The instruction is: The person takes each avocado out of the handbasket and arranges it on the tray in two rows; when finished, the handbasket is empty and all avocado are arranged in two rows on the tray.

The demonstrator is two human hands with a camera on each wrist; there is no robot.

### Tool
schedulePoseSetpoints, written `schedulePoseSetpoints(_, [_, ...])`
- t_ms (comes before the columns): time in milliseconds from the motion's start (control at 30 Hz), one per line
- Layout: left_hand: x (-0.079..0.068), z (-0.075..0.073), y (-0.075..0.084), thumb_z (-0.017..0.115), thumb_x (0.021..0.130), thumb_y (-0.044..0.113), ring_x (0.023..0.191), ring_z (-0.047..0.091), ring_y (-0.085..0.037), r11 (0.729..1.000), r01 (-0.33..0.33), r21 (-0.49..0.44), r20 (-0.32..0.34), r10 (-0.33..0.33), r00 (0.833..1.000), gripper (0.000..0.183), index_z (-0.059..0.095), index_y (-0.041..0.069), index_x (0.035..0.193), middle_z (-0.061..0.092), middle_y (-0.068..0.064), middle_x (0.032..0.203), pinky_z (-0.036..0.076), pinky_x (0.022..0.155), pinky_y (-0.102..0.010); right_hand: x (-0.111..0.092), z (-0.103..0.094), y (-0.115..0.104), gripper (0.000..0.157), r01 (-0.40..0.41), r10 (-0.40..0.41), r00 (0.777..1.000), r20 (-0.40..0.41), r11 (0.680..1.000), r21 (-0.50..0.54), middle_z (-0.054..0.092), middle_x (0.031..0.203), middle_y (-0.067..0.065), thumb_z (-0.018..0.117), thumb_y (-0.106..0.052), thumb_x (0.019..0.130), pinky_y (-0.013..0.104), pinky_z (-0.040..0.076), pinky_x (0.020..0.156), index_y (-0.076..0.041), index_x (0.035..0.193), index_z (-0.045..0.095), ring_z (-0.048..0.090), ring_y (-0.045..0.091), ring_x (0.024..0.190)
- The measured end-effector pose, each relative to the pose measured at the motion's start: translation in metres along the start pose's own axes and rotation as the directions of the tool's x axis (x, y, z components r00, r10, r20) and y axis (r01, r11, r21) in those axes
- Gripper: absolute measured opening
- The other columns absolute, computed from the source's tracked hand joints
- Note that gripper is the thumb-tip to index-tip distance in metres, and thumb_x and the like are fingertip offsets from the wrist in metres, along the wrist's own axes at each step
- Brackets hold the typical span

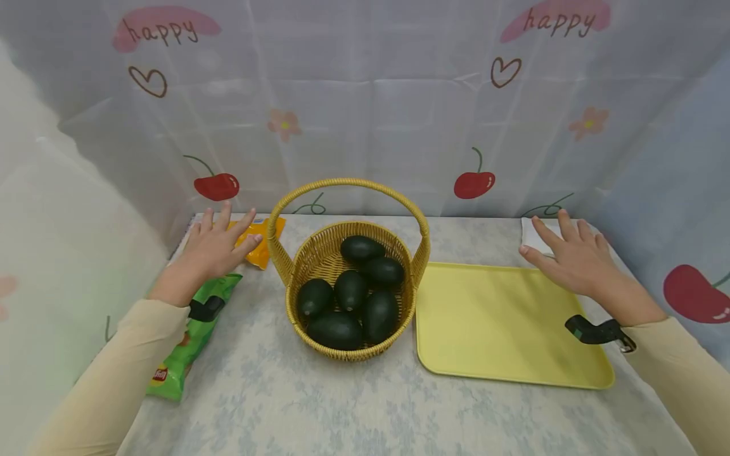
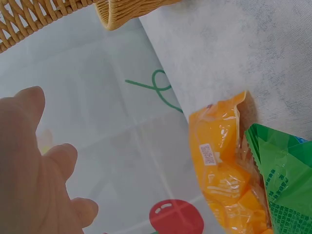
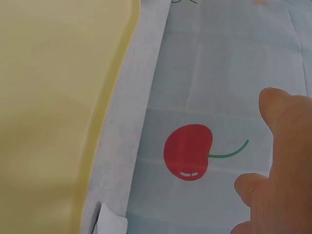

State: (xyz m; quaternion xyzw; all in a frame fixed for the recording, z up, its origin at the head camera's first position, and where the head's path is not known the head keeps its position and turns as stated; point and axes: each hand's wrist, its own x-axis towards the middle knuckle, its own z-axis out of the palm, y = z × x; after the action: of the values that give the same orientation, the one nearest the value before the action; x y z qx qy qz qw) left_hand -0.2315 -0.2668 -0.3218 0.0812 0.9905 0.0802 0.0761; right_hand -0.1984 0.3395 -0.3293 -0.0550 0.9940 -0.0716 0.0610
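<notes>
My left hand [image 1: 215, 248] is held out with fingers spread, over an orange packet [image 1: 259, 246] and a green snack bag [image 1: 196, 335] at the table's left side. On the right, my other hand [image 1: 578, 256] also has its fingers spread, above the back right corner of a yellow tray [image 1: 502, 329]. Both hands hold nothing. Between them stands a wicker basket [image 1: 350, 356] with a tall arched handle. Inside it lie several dark green avocado-like fruits [image 1: 335, 330]. The left wrist view shows the orange packet [image 2: 219, 161] beside the green bag [image 2: 287, 180].
A white sheet or cloth [image 1: 535, 235] lies at the back right, partly behind the right hand. Printed curtains [image 1: 365, 126] close off the back and sides of the table. The patterned tablecloth [image 1: 319, 411] shows in front of the basket.
</notes>
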Motion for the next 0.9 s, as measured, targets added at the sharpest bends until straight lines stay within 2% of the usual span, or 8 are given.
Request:
schedulePoseSetpoints(167, [-0.001, 0.0, 0.001, 0.028, 0.103, 0.068, 0.15, -0.013, -0.06, 1.0, -0.01, -0.004, -0.016, 0.01, 1.0, 0.079, 0.008, 0.024, 0.166, -0.017, -0.025, 0.168, -0.004, 0.116, -0.077, 0.0, -0.001, -0.001, 0.088, 0.002, -0.002, 1.0, 0.003, 1.0, -0.002, -0.012, 0.161, 0.04, 0.03, -0.067, 0.103, 0.082, 0.001, 0.109, -0.011, 0.164, 0.003, -0.003, 0.071, 0.142])
schedulePoseSetpoints(367, [-0.002, 0.0, 0.001, 0.026, 0.103, 0.068, 0.149, -0.014, -0.061, 1.0, -0.015, 0.006, -0.002, 0.015, 1.0, 0.079, 0.004, 0.026, 0.165, -0.017, -0.026, 0.167, -0.005, 0.116, -0.077, 0.001, -0.002, -0.002, 0.088, 0.003, -0.003, 1.0, -0.003, 1.0, -0.01, -0.011, 0.161, 0.04, 0.031, -0.068, 0.102, 0.082, 0.001, 0.109, -0.011, 0.164, 0.005, -0.002, 0.071, 0.142])
schedulePoseSetpoints(700, [-0.007, -0.001, 0.004, 0.025, 0.104, 0.066, 0.149, -0.013, -0.061, 0.999, -0.033, 0.007, 0.007, 0.033, 0.999, 0.076, 0.006, 0.025, 0.166, -0.015, -0.028, 0.167, -0.005, 0.116, -0.076, 0.0, -0.004, -0.002, 0.087, 0.016, -0.017, 1.0, -0.019, 1.0, -0.024, -0.007, 0.162, 0.042, 0.032, -0.067, 0.103, 0.083, 0.005, 0.107, -0.01, 0.164, 0.007, 0.002, 0.072, 0.141])
schedulePoseSetpoints(900, [-0.012, 0.002, 0.006, 0.031, 0.105, 0.062, 0.149, -0.009, -0.063, 0.999, -0.053, 0.001, 0.008, 0.053, 0.999, 0.076, 0.011, 0.021, 0.166, -0.01, -0.031, 0.167, -0.002, 0.116, -0.076, -0.003, -0.005, -0.002, 0.087, 0.016, -0.016, 1.0, -0.009, 1.0, -0.011, -0.008, 0.161, 0.041, 0.031, -0.067, 0.103, 0.084, 0.004, 0.107, -0.01, 0.164, 0.006, 0.0, 0.072, 0.141])
